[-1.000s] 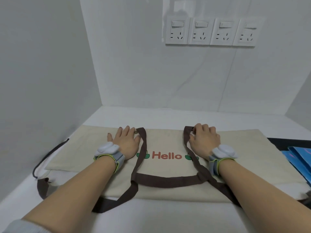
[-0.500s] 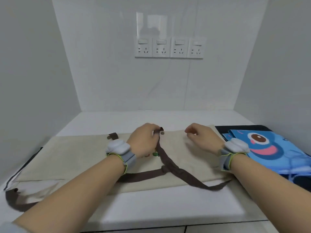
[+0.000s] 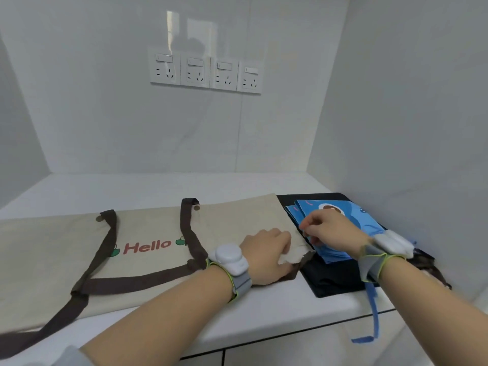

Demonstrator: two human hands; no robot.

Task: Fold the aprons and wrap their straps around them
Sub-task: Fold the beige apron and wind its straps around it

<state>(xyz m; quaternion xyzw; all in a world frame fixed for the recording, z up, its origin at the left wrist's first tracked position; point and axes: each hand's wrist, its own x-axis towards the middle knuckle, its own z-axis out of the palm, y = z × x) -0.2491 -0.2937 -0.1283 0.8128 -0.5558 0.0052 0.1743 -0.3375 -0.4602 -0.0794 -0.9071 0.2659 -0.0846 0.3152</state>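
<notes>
Head view: both hands left neck strap, moved right; left hand (image 3: 266, 256) gripped beige apron (image 3: 148, 247) corner, right hand (image 3: 330, 231) pinched its edge, grip closed — sideways fold starting.

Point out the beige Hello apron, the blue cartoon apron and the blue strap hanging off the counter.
beige Hello apron (image 3: 148, 233), head view, bare cloth above the lettering.
blue cartoon apron (image 3: 356, 215), head view, printed top face beyond the right hand.
blue strap (image 3: 375, 313), head view, its hanging length below the counter edge.
</notes>
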